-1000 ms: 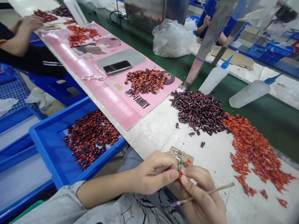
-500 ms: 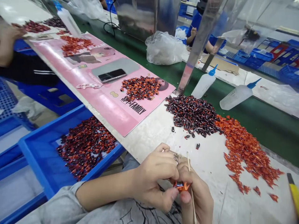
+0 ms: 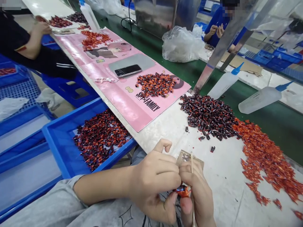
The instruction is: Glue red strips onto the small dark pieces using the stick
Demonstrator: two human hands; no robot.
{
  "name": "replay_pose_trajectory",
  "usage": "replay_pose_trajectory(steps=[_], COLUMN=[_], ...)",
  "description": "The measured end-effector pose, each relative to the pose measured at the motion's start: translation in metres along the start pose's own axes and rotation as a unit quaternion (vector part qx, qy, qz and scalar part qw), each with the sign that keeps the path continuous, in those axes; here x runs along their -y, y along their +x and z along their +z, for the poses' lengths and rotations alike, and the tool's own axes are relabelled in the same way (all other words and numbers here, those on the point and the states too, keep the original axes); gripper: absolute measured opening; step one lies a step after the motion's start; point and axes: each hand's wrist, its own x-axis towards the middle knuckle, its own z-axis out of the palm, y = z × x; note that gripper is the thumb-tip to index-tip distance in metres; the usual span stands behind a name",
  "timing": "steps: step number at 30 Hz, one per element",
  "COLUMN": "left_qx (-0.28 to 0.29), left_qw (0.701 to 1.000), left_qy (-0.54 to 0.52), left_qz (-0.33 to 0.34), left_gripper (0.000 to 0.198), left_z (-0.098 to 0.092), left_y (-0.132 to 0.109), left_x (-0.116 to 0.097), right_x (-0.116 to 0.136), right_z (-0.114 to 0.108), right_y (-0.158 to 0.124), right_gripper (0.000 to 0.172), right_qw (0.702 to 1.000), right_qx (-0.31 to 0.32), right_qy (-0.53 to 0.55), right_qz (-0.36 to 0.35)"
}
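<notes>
Low in the view, my left hand (image 3: 155, 181) pinches a small orange and black plastic part (image 3: 183, 191) between thumb and fingers. My right hand (image 3: 200, 195) closes on the same part from the other side. A thin wooden stick (image 3: 192, 183) also rests in my right hand, running upright along its fingers. Just beyond the fingertips lies a small tan plate (image 3: 197, 162) with a dark mark, partly hidden by my right hand. Farther off on the worktop are a pile of black pieces (image 3: 208, 116) and a pile of orange pieces (image 3: 265, 154).
A blue crate (image 3: 56, 151) of black-and-red parts stands at left below the table edge. On a pink mat (image 3: 132, 115) lie a phone (image 3: 127, 71) and assembled parts (image 3: 156, 85). Two dropper bottles (image 3: 224, 83) stand near a metal post (image 3: 213, 56). Other people work nearby.
The view has swung left, so the table's things appear farther right. More of the tan plate shows. Both hands stay closed on the part, which looks slightly turned.
</notes>
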Motion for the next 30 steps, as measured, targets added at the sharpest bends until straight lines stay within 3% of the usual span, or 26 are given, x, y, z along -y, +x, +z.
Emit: replay_pose_trajectory(steps=[3,8,14,20,23,26,28,30], left_qx=[0.001,-0.002,0.002,-0.078,-0.067,-0.031,-0.018,0.010], left_qw=[1.000,0.999,1.000,0.997,0.989,0.941,0.863,0.765], left_qy=[-0.007,-0.049,-0.030,-0.023,-0.112,-0.282,-0.405,-0.499], left_qz=[-0.011,0.000,-0.009,-0.007,-0.064,-0.185,-0.301,-0.407], left_gripper=[0.024,0.021,0.025,0.023,0.020,0.027,0.040,0.045], left_z=[0.000,0.006,0.008,0.022,0.022,0.020,0.021,0.025], left_y=[-0.003,-0.006,-0.003,-0.007,-0.006,-0.003,-0.002,-0.003], left_x=[0.001,0.004,0.004,0.005,0.004,0.005,0.006,0.006], right_x=[0.000,0.001,0.001,-0.001,-0.007,-0.011,-0.010,-0.006], right_z=[0.001,-0.002,-0.005,-0.001,-0.005,-0.015,-0.022,-0.026], right_y=[-0.001,-0.001,0.000,-0.003,-0.002,0.001,0.003,0.005], right_gripper=[0.048,0.047,0.045,0.042,0.040,0.042,0.046,0.030], right_qw=[0.999,0.998,0.998,0.999,1.000,0.994,0.990,0.987], right_qx=[0.027,0.010,0.011,0.009,-0.014,-0.081,-0.103,-0.100], right_qy=[0.016,0.053,0.044,0.024,0.007,-0.043,-0.060,-0.075], right_qz=[0.025,0.036,0.033,0.035,-0.006,-0.058,-0.079,-0.098])
